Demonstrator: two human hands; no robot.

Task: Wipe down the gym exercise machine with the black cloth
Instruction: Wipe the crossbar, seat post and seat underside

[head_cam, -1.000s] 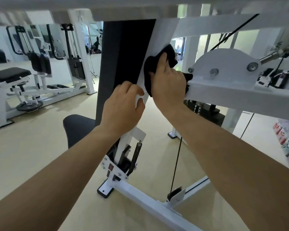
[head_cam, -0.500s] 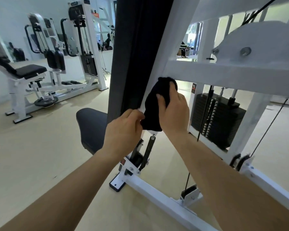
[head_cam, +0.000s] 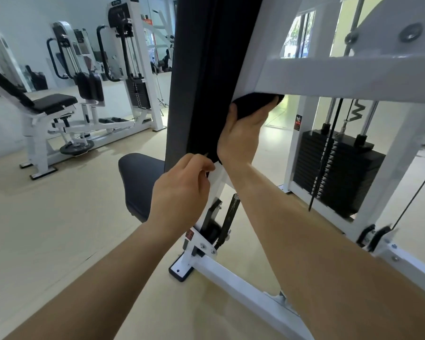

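A white gym exercise machine (head_cam: 329, 74) fills the right half of the view, with a tall black back pad (head_cam: 201, 69) and a dark seat (head_cam: 138, 177). My right hand (head_cam: 243, 133) is turned palm up and presses the black cloth (head_cam: 255, 104) against the underside of the white crossbeam, where it meets the slanted post. My left hand (head_cam: 182, 190) grips the lower end of that slanted white post, just below the back pad.
A black weight stack (head_cam: 334, 170) with a cable stands behind the frame at the right. The machine's white base rail (head_cam: 243, 285) runs across the beige floor below my arms. Other white machines (head_cam: 88, 101) stand at the back left by a mirror wall.
My right hand has slid the cloth off the face of the slanted post and turned it up under the crossbeam. The view has dropped lower. My left hand stays on the post.
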